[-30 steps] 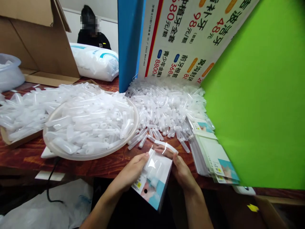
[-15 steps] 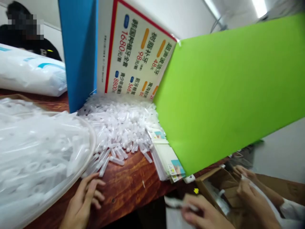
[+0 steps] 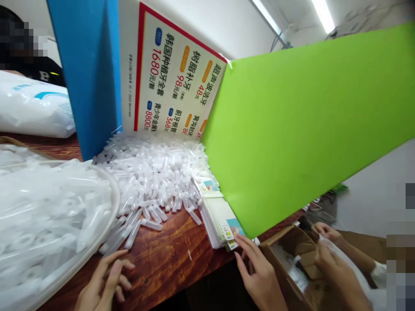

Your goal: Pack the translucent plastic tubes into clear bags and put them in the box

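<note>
My left hand (image 3: 103, 285) rests open on the wooden table (image 3: 168, 263) beside the rim of a round white tray (image 3: 112, 216) heaped with clear plastic tubes. It holds nothing. My right hand (image 3: 256, 270) reaches with fingers stretched out to the near end of a stack of printed plastic bags (image 3: 218, 214), its fingertips touching the bottom corner. A heap of small clear tubes (image 3: 152, 172) lies behind on the table.
A green board (image 3: 301, 125), a printed poster (image 3: 175, 82) and a blue panel (image 3: 87, 73) wall in the heap. Another person's hands (image 3: 327, 250) work over a cardboard box (image 3: 288, 259) at lower right. A white sack (image 3: 32, 108) lies at the far left.
The view swung right. The filled bag held by both hands a second ago is gone from them. My left hand settled on the table; my right hand rose to the bag stack.
</note>
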Action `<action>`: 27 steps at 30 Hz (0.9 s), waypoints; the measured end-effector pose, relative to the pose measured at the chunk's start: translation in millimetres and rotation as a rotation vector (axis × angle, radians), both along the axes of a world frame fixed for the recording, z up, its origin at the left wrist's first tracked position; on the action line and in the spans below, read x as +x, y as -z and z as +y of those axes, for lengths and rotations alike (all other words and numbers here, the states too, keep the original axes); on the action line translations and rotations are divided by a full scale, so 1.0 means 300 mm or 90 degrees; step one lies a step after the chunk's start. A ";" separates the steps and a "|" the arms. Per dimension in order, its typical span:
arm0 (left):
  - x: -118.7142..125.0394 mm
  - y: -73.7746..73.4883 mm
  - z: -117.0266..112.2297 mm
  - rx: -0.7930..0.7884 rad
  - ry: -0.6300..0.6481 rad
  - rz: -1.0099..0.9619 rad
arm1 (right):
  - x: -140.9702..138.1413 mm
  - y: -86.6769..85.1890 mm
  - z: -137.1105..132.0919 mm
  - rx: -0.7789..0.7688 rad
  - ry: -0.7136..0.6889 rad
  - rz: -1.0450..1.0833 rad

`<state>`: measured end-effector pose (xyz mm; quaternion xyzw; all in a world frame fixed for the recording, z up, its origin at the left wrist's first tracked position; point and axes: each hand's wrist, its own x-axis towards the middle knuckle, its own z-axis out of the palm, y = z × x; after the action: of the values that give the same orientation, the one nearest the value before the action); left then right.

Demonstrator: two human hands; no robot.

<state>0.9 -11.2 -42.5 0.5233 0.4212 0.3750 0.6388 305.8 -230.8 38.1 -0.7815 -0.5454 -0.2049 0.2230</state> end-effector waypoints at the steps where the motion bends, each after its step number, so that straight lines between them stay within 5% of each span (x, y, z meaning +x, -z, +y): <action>1: 0.006 -0.013 -0.003 -0.003 -0.006 -0.011 | 0.009 0.020 0.026 -0.014 -0.014 -0.039; 8: 0.093 -0.038 -0.032 -0.076 0.007 -0.101 | 0.119 0.070 0.068 0.041 -0.092 -0.110; 12: 0.216 -0.037 -0.099 -0.140 0.127 -0.169 | 0.125 0.039 0.055 0.099 -0.073 0.009; 16: 0.355 -0.033 -0.163 -0.201 0.252 -0.247 | 0.017 0.026 0.088 0.262 0.026 -0.010; 21: 0.355 -0.048 -0.107 -0.151 0.158 -0.179 | -0.162 0.063 0.271 0.083 -0.416 0.013; 23: 0.295 -0.076 -0.053 -0.090 0.108 -0.110 | -0.176 0.079 0.356 0.057 -0.340 0.056; 27: 0.157 -0.146 0.014 0.019 0.091 0.003 | -0.140 0.124 0.465 -0.027 0.072 0.095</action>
<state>48.0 -7.1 1.2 0.5623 0.3790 0.3333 0.6551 263.7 -91.2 0.8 -0.8289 -0.4862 -0.1467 0.2344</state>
